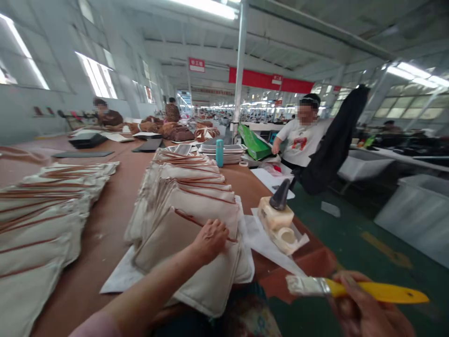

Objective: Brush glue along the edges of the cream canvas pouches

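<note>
One left hand (210, 241) on canvas bag (189, 248), right hand (365, 306) holding paintbrush (368, 290)

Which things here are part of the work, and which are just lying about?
In use: left hand resting on canvas stack; right hand gripping yellow brush.
Lying about: cream block; teal bottle; green folder.
</note>
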Available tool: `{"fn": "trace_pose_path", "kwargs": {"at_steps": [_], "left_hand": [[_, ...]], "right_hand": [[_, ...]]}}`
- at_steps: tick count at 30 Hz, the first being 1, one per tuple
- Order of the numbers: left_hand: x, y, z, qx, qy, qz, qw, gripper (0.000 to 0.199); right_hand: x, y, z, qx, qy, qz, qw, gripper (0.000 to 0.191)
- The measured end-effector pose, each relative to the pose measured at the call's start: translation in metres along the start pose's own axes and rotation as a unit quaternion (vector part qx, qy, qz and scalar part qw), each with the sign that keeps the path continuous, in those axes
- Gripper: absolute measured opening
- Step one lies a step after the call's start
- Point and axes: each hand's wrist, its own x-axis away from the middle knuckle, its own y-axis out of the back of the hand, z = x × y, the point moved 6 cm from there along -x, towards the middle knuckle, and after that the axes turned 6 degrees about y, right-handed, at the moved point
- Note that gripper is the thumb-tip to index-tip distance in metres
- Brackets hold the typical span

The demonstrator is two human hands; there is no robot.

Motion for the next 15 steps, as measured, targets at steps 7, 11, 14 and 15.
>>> {"fn": "trace_pose_path", "kwargs": {"at_steps": [7, 11, 14, 15], "left_hand": [[0.0, 0.017, 0.003, 0.014, 0.013, 0.035, 0.999, 0.008], [0.012, 0.062, 0.006, 0.108, 0.03, 0.007, 0.994, 0.018], [0.026, 0.08, 0.004, 0.155, 0.052, -0.028, 0.986, 0.025], [0.031, 0.081, 0.001, 0.16, 0.06, -0.037, 0.985, 0.026]], "right_hand": [[-0.067, 0.009, 0.02, 0.333, 0.244, 0.022, 0.911, 0.046], [-0.111, -0.019, -0.004, 0.397, 0.265, 0.084, 0.875, 0.042], [-0.129, -0.038, -0.028, 0.42, 0.266, 0.123, 0.859, 0.036], [-0.132, -0.043, -0.033, 0.427, 0.265, 0.131, 0.854, 0.035]]}}
